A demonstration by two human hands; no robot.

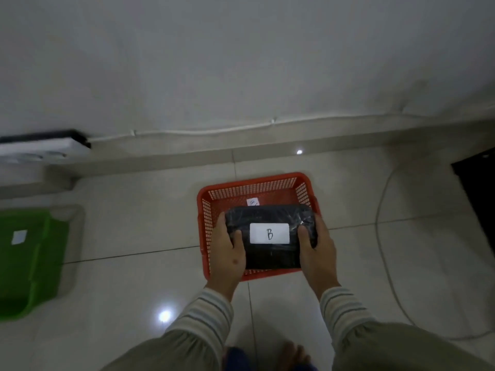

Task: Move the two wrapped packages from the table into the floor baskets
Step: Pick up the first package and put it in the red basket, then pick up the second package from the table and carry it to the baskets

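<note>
A black wrapped package (270, 253) with a white label marked "B" is held over the orange floor basket (254, 187). My left hand (227, 250) grips its left edge and my right hand (317, 247) grips its right edge, thumbs on top. A small white label (253, 202) lies on the basket's bottom, behind the package. A green basket (29, 263) stands on the floor at the far left, with a white label (19, 236) inside it. No other package is in view.
The wall runs across the back, with a white cable (241, 127) along its base. A thin cable (381, 236) loops over the tiles at the right. A dark object (479, 194) stands at the right edge. My feet (292, 354) show at the bottom.
</note>
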